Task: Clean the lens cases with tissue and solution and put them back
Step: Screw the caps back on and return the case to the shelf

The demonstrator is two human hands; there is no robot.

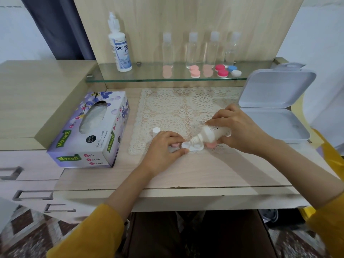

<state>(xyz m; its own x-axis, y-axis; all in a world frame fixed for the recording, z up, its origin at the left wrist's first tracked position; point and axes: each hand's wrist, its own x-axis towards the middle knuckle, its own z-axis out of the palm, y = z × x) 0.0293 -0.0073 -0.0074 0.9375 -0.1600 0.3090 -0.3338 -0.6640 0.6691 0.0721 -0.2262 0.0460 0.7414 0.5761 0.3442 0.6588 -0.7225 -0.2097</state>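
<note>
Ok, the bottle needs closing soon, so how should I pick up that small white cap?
Pinch the small white cap across its round sides from above: it stands upright at the lace mat's edge, just beyond the left hand, which holds the lens case; the right hand holds the bottle.

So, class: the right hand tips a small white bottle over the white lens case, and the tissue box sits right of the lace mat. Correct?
No. The head view shows the tissue box left of the lace mat, not right. The right hand does tip the small white bottle over the white lens case.
</note>
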